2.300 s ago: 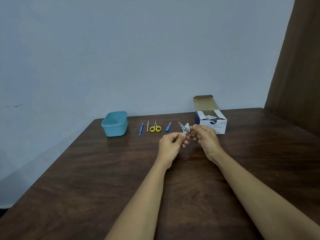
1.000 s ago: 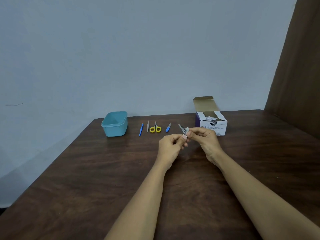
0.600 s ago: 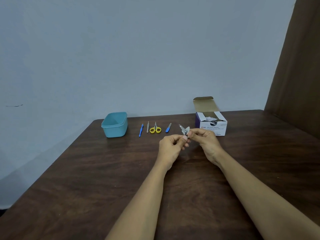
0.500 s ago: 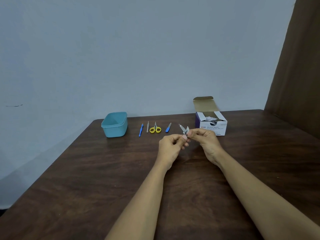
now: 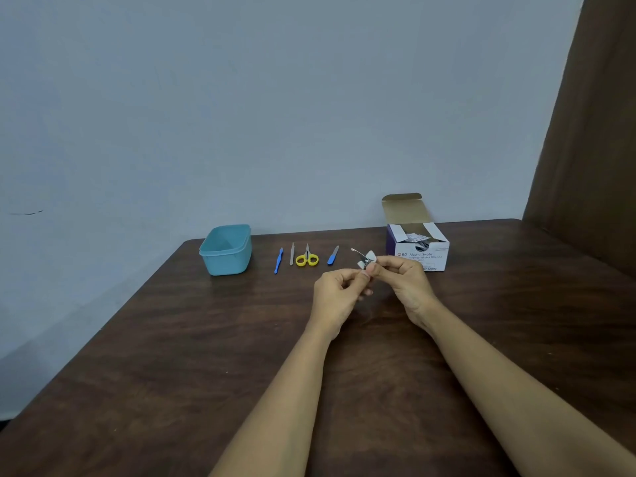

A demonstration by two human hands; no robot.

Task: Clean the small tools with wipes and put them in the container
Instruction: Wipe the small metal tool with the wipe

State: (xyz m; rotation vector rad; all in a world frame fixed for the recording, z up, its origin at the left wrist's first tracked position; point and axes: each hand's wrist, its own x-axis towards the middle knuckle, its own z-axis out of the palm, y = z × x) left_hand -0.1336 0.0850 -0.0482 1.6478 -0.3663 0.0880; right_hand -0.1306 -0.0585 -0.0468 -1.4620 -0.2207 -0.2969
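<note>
Small tool (image 5: 355, 252), slim and silvery, in a white wipe (image 5: 367, 262)

1. Two hands are in view, the left hand (image 5: 339, 292) and the right hand (image 5: 404, 280), both bare from wrist to fingertips.
2. The left forearm (image 5: 275, 401) and the right forearm (image 5: 516, 390) are slender and uncovered down to the lower edge of the view.
3. A thumbnail shows on the left hand; finer detail of the nails is too small to tell.

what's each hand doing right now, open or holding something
Left hand: closed, pinching the small metal tool.
Right hand: closed, pinching the white wipe against that tool.
</note>
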